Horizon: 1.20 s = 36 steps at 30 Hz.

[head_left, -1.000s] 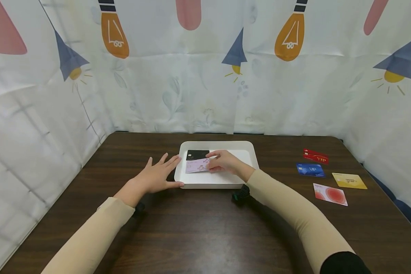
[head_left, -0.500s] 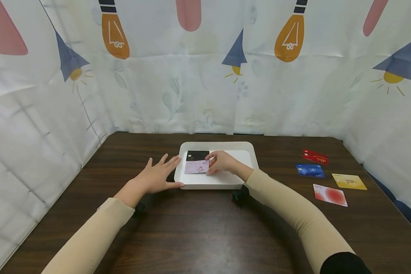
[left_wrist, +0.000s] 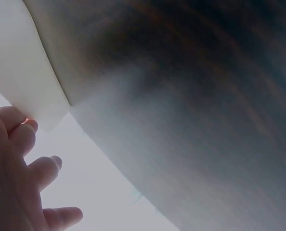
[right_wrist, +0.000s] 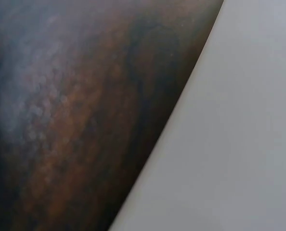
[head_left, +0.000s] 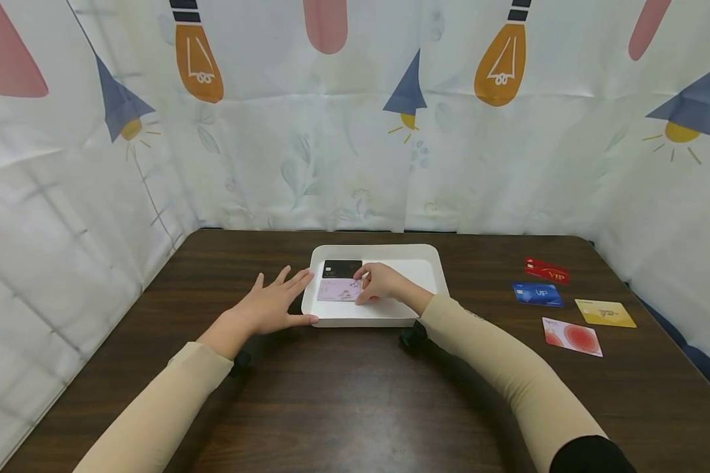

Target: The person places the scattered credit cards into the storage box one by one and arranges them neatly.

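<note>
A shallow white tray point(head_left: 402, 315) stands on the table in the head view. Inside its left half lie a black VIP card point(head_left: 342, 269) and, just in front of it, a lilac flowered card point(head_left: 337, 290). My right hand point(head_left: 384, 284) reaches over the tray, its thumb and index finger bent at the lilac card's right end, gripping it there. With fingers spread, my left hand point(head_left: 272, 303) rests against the tray's left side. Its fingers also show beside the tray wall point(left_wrist: 27, 62) in the left wrist view. Only tray and table appear in the right wrist view.
To the right on the dark wooden table point(head_left: 355, 394) lie a red VIP card point(head_left: 546, 270), a blue VIP card point(head_left: 537, 294), a yellow card point(head_left: 605, 313) and a pink card with a red circle point(head_left: 572, 337). A printed curtain point(head_left: 355, 164) hangs behind the table.
The lilac card has shifted slightly left and toward me, straightening below the black card, which is now less covered. My right hand moved along with it. My left hand has stayed put.
</note>
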Each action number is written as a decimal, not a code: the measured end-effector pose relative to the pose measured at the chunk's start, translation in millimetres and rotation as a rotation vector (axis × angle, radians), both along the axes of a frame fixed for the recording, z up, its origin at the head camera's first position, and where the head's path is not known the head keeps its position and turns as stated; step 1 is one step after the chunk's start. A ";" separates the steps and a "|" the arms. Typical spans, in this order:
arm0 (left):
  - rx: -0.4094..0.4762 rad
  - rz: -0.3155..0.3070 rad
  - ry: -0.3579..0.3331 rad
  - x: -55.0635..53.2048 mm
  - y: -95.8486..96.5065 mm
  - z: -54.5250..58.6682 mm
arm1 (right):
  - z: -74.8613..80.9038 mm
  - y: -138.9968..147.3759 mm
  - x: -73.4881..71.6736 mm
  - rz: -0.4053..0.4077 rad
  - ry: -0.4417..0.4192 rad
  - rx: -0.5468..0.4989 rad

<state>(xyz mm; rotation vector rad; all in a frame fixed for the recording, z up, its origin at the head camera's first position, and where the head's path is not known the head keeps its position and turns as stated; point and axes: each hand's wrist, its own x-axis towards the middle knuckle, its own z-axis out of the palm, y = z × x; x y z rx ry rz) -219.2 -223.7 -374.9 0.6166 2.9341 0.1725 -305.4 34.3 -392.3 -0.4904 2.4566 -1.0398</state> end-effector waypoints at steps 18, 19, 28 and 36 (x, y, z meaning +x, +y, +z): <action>0.000 0.007 -0.005 -1.1 -1.2 -2.2 | -0.8 0.7 -0.9 -0.003 -0.012 0.001; 0.000 0.006 -0.004 -1.2 -1.2 -2.3 | -0.9 0.6 -0.9 -0.003 -0.010 0.001; -0.005 0.003 0.003 -1.0 -0.9 -2.3 | -3.5 -0.9 -1.7 0.002 0.045 0.027; 0.005 0.008 -0.004 -0.6 -0.9 -2.4 | -3.4 -1.4 -2.0 -0.008 0.050 0.041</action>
